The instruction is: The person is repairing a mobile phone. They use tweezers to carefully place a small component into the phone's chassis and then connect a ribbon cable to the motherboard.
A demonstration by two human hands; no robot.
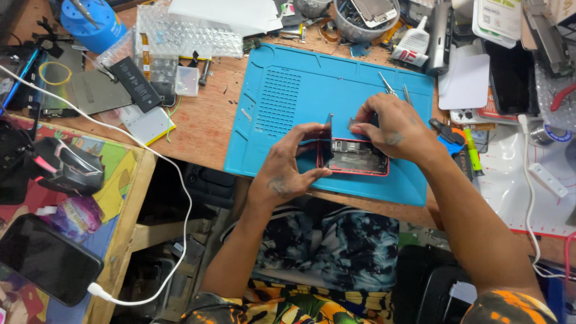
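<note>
On the blue mat [282,120] lies a red-framed phone [360,159], opened; left hand [291,165] pinches its raised screen [329,141], right hand [393,129] pinches a small part. Grey bowl [345,27] holds parts.

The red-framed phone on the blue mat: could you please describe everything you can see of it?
The red-framed phone lies flat and opened near the front edge of the blue mat, dark internals exposed inside its thin red rim. Its screen panel stands lifted on edge at the left end, steadied by the left hand. The right hand rests over the top edge, fingers on a small grey part.
</note>
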